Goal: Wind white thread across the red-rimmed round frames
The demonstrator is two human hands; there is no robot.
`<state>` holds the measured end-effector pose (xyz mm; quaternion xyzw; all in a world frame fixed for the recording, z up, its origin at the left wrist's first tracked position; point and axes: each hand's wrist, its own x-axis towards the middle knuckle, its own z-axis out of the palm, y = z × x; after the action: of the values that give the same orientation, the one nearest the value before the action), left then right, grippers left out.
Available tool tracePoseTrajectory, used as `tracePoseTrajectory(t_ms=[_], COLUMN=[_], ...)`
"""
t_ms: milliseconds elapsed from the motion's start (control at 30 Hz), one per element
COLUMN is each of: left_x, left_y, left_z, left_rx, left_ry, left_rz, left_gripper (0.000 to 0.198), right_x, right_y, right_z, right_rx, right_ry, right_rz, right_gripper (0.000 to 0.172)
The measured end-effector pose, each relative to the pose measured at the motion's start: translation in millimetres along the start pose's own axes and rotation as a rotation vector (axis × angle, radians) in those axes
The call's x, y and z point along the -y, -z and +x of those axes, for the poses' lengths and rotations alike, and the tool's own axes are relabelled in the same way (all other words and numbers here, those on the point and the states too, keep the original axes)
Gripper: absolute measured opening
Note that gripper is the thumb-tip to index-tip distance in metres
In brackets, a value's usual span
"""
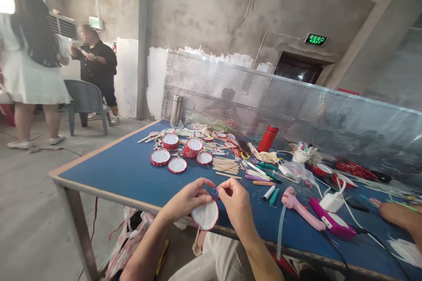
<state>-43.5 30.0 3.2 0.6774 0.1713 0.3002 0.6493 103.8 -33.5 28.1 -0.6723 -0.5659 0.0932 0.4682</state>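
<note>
The left hand (188,199) is closed on the upper left rim of a round disc (205,215), white in the middle with a red edge, held upright just above the near edge of the blue bench (125,171). The right hand (236,203) pinches thumb and forefinger on a small loop (216,191) at the disc's top edge. It may be thin wire, but it is too small to be sure. The disc's right rim is hidden behind the right hand's fingers.

At the far right a co-worker's hand (400,215) is cut off by the frame, so its grip cannot be told. Behind the perforated metal screen (280,96) a seated person (227,105) shows only as a dim shape. The pink glue gun (301,208) lies near the right hand, with its cable running off the bench edge.

A white cup (300,154) holds upright pens. The red bottle (267,138) and the steel flask (176,109) are capped, so their contents cannot be seen. A plastic bag (127,237) hangs under the bench, and what it holds cannot be made out. More red-rimmed discs (177,165) lie flat or stacked on the bench beside a pile of wooden sticks (226,166).
</note>
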Motion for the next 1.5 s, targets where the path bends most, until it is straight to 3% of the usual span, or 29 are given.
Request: tracePoseTrajectory(t_ms=[133, 267, 333, 433, 600, 867, 967, 1233, 1400, 1500], left_x=[3, 6, 7, 6, 5, 5, 5, 4, 4, 7], left_y=[0.2, 0.8, 1.1, 1.1, 1.3, 1.3, 0.7, 0.5, -0.5, 0.0], left_z=[2, 2, 2, 2, 2, 2, 2, 2, 3, 3], left_rx=[-0.03, -0.075, -0.081, -0.078, -0.077, -0.074, -0.091, -0.153, -0.188, -0.177], left_ry=[0.008, -0.01, -0.004, 0.018, 0.047, 0.024, 0.009, 0.022, 0.021, 0.025], left_rz=[0.012, 0.045, 0.066, 0.088, 0.095, 0.068, 0.047, -0.01, 0.0, -0.001], left_gripper=[0.048, 0.044, 0.042, 0.038, 0.035, 0.035, 0.035, 0.041, 0.044, 0.044], right_x=[-12, -19, -22, -27, -32, -16, -12, -13, 1, 6], right_y=[-13, 1, 12, 22, 16, 1, 1, 15, 12, 27], right_z=[2, 14, 21, 26, 17, 19, 16, 8, 7, 21], right_rx=[-0.005, -0.126, -0.134, -0.077, 0.116, 0.08, 0.109, 0.394, 0.425, 0.367], right_ry=[-0.003, 0.164, 0.152, 0.08, 0.045, -0.017, -0.022, 0.081, 0.104, 0.085], right_rz=[-0.007, -0.447, -0.554, -0.499, -0.29, -0.178, -0.261, -0.545, -0.724, -0.795], right_gripper=[0.011, 0.018, 0.025, 0.024, 0.014, 0.014, 0.018, 0.016, 0.018, 0.017])
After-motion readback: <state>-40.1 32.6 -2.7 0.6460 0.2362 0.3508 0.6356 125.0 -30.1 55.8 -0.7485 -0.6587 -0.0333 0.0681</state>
